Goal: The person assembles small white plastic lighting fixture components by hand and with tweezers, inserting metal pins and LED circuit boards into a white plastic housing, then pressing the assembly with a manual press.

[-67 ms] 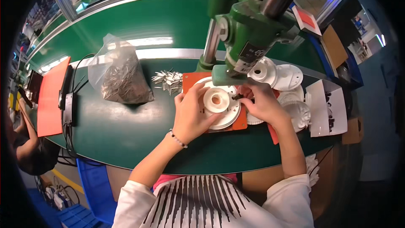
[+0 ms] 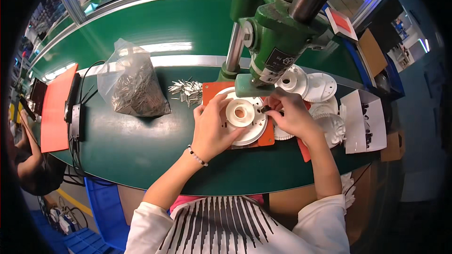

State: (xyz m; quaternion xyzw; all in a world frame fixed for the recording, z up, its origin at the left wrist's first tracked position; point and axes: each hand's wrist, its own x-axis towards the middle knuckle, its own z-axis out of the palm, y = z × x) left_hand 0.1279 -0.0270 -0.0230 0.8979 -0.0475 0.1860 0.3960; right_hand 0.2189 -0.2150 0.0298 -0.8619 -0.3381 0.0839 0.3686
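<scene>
A round white plastic disc [image 2: 258, 131] with a raised hollow hub lies on an orange plate [image 2: 268, 137] under a green press [image 2: 278, 33]. My left hand [image 2: 210, 124] spans the disc's left side, fingers on the far rim and thumb on the near rim. At the disc's right side, my right hand [image 2: 293, 113] pinches a small black piece [image 2: 266, 109] between thumb and fingertips, against or just over the disc. Small dark spots show on the disc around the hub. The press head's green block [image 2: 249, 84] hangs just beyond the hub.
Several white discs [image 2: 321, 87] and toothed white parts [image 2: 332, 129] lie to the right. A white box [image 2: 353, 127] holds small black pieces. Left of the press are loose metal pins [image 2: 186, 90] and a clear bag [image 2: 136, 87] of pins. Another person's arm [image 2: 30, 143] shows at far left.
The view has shifted very slightly. Both hands keep almost the same place on and beside the disc.
</scene>
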